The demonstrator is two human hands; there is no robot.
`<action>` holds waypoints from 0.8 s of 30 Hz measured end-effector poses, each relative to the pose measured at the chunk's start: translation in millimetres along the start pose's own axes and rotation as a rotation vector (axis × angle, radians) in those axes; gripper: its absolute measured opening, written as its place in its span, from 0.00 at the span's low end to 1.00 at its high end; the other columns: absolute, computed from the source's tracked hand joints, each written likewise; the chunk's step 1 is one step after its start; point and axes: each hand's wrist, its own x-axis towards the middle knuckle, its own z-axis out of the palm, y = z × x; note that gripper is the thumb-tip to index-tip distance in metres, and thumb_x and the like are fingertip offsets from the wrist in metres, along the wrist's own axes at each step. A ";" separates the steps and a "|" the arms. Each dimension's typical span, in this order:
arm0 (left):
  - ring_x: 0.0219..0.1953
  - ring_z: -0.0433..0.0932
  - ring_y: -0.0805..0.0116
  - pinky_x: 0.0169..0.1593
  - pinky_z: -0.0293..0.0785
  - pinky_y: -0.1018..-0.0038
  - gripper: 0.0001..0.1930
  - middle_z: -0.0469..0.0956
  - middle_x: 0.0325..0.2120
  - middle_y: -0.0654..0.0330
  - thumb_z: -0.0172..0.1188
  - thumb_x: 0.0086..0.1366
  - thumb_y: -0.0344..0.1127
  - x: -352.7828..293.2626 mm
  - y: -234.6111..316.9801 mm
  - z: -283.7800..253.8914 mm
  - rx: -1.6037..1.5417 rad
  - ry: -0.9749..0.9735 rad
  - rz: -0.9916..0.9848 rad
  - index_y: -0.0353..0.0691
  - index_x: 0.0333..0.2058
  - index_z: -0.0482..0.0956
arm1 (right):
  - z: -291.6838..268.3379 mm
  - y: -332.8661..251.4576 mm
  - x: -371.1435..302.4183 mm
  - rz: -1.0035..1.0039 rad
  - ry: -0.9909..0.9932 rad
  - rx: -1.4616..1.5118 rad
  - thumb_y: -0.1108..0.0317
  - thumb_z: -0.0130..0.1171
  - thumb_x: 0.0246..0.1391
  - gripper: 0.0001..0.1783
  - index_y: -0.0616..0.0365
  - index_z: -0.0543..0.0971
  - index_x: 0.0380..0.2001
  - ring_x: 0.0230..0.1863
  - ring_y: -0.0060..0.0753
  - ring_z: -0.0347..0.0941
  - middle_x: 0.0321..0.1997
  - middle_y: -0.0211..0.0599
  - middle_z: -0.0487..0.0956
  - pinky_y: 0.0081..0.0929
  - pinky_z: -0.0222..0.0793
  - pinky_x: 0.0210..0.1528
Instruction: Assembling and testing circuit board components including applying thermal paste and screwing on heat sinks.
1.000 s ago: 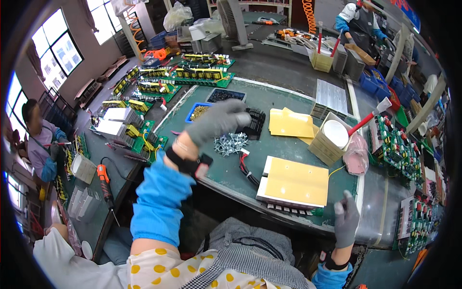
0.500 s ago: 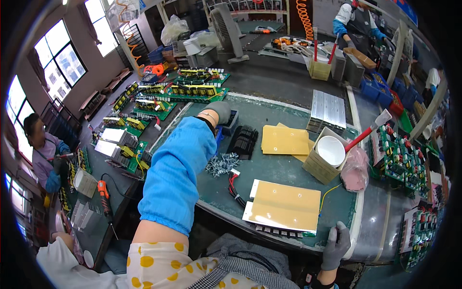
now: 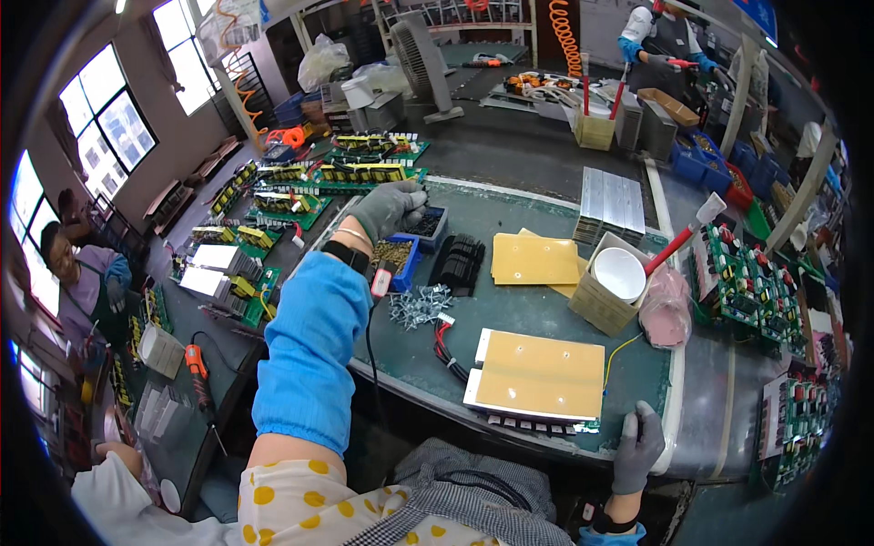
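Note:
My left hand (image 3: 391, 211), in a grey glove, is over the dark bin (image 3: 435, 225) of small black pieces. Its fingers are pinched together; whatever is between them is hidden. Next to that bin is a blue bin (image 3: 407, 273) of brass-coloured pieces. Loose silver screws (image 3: 421, 308) lie in a pile nearby. At the table's near right edge, my gloved right hand (image 3: 637, 448) is loosely curled, thumb apart from the fingers, with nothing visible in it. To its left lies a circuit board assembly topped with a tan plate (image 3: 539, 373), with red and black wires (image 3: 446, 353) beside it.
Black strips (image 3: 458, 265) and tan sheets (image 3: 533, 261) lie mid-table. A box holding a white cup (image 3: 618, 275) and a red-handled brush (image 3: 685, 246) stand right. Metal plates (image 3: 612, 205) are stacked behind. Circuit boards (image 3: 366, 173) line the far left. Co-workers stand left and far right.
My left hand has drawn back from the bins toward me and to the left, uncovering the blue bin and the black pieces. My right hand stays by the table edge.

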 end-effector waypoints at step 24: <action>0.26 0.72 0.81 0.30 0.71 0.86 0.10 0.76 0.31 0.63 0.59 0.66 0.35 -177.2 -9.0 87.5 -0.247 -0.657 0.045 0.35 0.40 0.75 | 34.1 -228.0 145.0 -0.650 -0.391 0.209 0.73 0.59 0.52 0.15 0.57 0.75 0.44 0.37 0.46 0.77 0.33 0.42 0.79 0.37 0.72 0.38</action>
